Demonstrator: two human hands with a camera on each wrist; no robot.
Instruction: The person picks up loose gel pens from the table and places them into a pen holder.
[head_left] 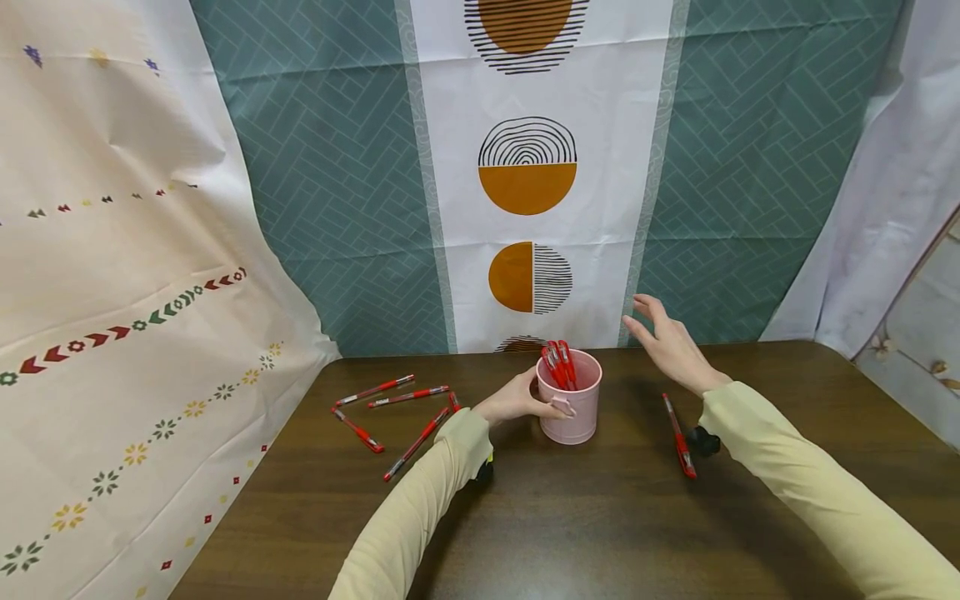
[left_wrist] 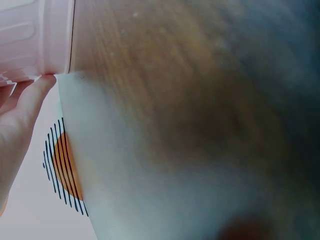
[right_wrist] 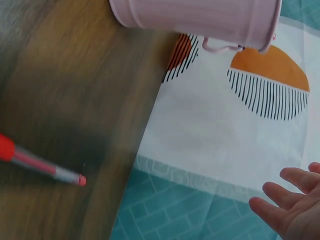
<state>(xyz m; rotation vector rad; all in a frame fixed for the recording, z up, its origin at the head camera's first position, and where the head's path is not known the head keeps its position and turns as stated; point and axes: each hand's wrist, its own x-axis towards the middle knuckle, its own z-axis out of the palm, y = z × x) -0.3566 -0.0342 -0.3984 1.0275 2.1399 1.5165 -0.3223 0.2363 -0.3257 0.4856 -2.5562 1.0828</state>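
A pink cup-shaped bucket point(head_left: 572, 421) stands upright on the table, with several red pens point(head_left: 559, 363) leaning inside it. My left hand point(head_left: 521, 400) grips the bucket's left side; in the left wrist view, fingers reach the pink wall point(left_wrist: 25, 40). To the right of the bucket, my right hand point(head_left: 671, 343) is raised above the table, fingers spread and holding nothing. Below that hand lies a single red pen point(head_left: 679, 437), also visible in the right wrist view as a red-capped pen point(right_wrist: 45, 165).
Several more red pens point(head_left: 416, 443) lie scattered on the left of the brown table point(head_left: 570, 525), one partly hidden by the left sleeve. A patterned green and white cloth point(head_left: 345, 208) hangs behind the table. Cream cloth point(head_left: 135, 275) drapes along the left side.
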